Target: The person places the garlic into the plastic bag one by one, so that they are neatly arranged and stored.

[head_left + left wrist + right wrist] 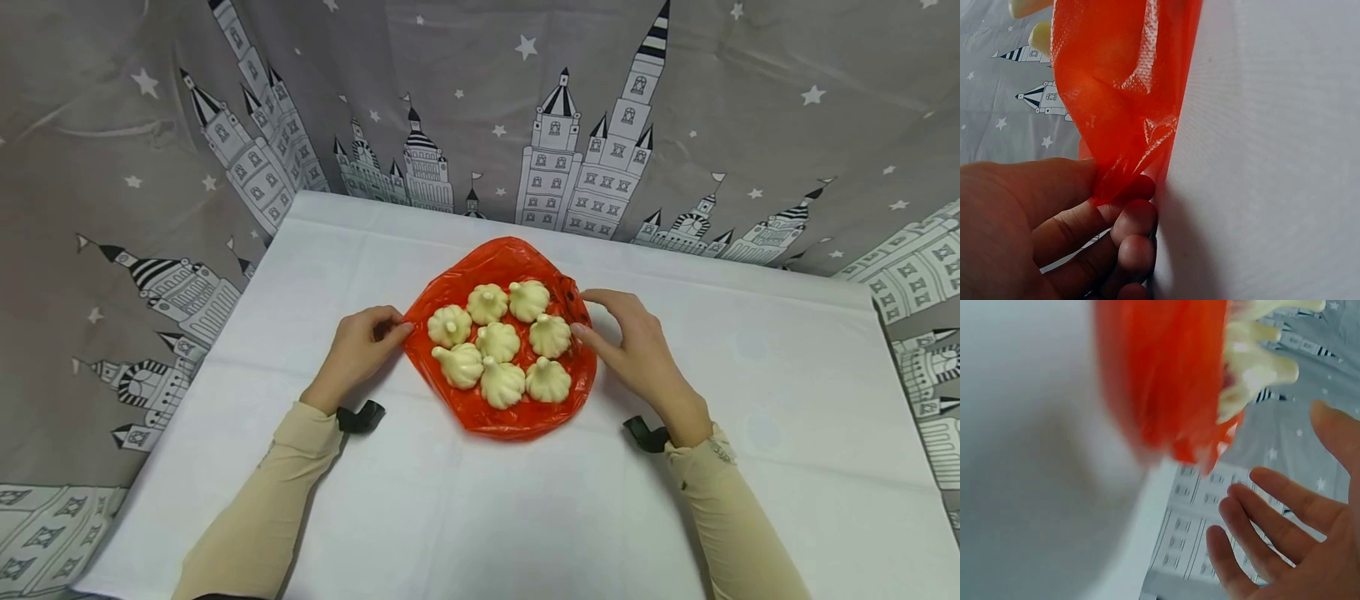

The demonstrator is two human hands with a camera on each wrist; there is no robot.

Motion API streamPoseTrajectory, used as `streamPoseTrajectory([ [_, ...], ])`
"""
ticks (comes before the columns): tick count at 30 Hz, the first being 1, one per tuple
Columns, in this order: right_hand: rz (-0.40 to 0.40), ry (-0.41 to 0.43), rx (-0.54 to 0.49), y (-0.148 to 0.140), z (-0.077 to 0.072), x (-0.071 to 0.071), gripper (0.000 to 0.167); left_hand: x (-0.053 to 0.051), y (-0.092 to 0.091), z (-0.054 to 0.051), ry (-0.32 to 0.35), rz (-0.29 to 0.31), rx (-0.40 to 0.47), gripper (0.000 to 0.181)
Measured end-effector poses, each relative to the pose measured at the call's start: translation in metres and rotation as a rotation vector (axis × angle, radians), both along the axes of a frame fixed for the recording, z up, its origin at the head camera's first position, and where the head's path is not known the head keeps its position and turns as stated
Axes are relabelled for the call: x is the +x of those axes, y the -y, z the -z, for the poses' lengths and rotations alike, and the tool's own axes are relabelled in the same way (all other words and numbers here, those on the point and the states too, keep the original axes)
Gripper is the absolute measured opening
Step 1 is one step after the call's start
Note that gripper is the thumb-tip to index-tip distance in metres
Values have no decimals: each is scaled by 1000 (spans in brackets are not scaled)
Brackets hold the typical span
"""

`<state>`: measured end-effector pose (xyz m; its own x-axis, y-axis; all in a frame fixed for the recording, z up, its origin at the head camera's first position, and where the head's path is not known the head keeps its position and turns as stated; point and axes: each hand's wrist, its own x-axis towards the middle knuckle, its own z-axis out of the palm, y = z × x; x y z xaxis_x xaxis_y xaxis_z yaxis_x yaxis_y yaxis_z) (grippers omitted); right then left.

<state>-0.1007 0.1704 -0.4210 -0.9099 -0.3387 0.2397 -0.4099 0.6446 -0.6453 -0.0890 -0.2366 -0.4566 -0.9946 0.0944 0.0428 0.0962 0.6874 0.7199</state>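
A red plastic bag [480, 421] lies spread on the white table, with several cream-coloured garlic bulbs [497, 342] resting on it, stems mostly upward. At the bag's left corner my left hand [358, 350] pinches the plastic between thumb and fingers; the left wrist view shows the thumb [1054, 181] over the gathered red film [1116, 169]. Beside the bag's right edge is my right hand [633, 346], thumb and fingers spread apart. In the right wrist view its fingers [1279, 512] are extended with nothing between them, and the bag looks blurred.
White cloth covers the table [780, 400]. A grey curtain [465, 50] printed with castles and stars hangs behind the far edge and along the sides. Dark straps [362, 418] sit at both wrists, below beige sleeves.
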Motion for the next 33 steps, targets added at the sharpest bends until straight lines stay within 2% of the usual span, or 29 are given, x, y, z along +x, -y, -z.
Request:
streamPoseTrajectory([
  [4,68,-10,26,-27,4,10,50,-1,0,1,1,-7,-4,12],
  [9,158,-30,73,-63,8,30,51,-1,2,2,9,-8,-5,14],
  [12,177,-55,89,-77,12,40,51,-1,6,2,-3,-15,-3,13],
  [16,171,-73,93,-84,17,43,51,-2,8,2,-22,-24,-3,11],
  [22,218,-99,110,-98,16,47,51,-1,5,1,4,-5,-8,14],
  [27,285,-117,126,-121,16,58,55,-2,7,-2,-63,1,-57,19],
  [30,327,-113,153,-136,19,67,59,-2,12,-5,-116,5,-103,23],
  [33,360,-91,178,-147,22,77,62,0,20,-9,-142,18,-148,25],
])
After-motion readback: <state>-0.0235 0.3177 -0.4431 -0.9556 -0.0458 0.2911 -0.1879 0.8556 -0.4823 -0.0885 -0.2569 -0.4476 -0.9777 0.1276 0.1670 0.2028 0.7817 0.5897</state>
